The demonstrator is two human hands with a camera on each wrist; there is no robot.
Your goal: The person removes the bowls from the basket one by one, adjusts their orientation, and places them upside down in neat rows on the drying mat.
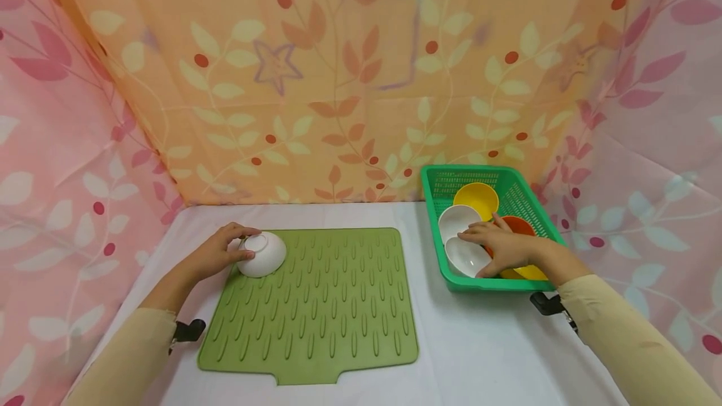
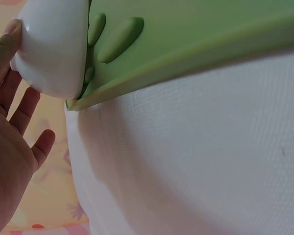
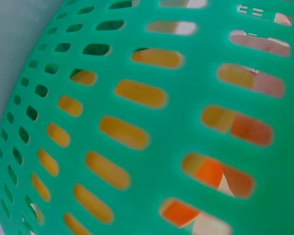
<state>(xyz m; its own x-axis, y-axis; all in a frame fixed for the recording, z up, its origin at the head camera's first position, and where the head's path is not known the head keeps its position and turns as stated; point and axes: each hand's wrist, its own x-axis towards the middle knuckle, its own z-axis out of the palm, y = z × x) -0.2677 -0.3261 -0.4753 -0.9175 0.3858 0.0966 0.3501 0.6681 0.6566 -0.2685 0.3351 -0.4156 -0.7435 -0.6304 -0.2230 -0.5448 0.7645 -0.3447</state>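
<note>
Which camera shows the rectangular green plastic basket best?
The head view: it takes in most of the green basket from above. The right wrist view shows only slotted wall up close; the left wrist view shows none.

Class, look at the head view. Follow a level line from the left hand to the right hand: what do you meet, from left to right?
Left hand → upturned white bowl → green mat → white tablecloth → green basket's rim → front white bowl → right hand.
</note>
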